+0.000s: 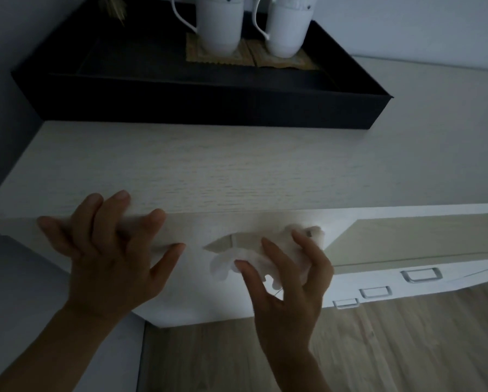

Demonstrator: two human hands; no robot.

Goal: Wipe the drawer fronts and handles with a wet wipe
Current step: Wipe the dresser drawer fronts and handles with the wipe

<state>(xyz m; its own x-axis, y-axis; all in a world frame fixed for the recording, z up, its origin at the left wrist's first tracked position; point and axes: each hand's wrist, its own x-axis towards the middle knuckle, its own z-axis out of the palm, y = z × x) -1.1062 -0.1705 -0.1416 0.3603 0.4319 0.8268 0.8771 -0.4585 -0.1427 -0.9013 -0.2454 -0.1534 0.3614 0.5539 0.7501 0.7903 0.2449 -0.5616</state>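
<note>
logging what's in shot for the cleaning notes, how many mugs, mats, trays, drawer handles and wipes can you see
white mugs: 2
woven mats: 2
black tray: 1
drawer handles: 3
wet wipe: 1
total: 9

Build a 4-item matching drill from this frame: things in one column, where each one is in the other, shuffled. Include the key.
Things:
1. wet wipe
2. left hand
3. white jugs
4. metal handles

Places:
A. standing on woven mats in the black tray
B. on the white drawer fronts, lower right
C. resting on the front edge of the cabinet top
D. held by the right hand against the cabinet front

Pairs: 1-D, 2-C, 3-A, 4-B.
</note>
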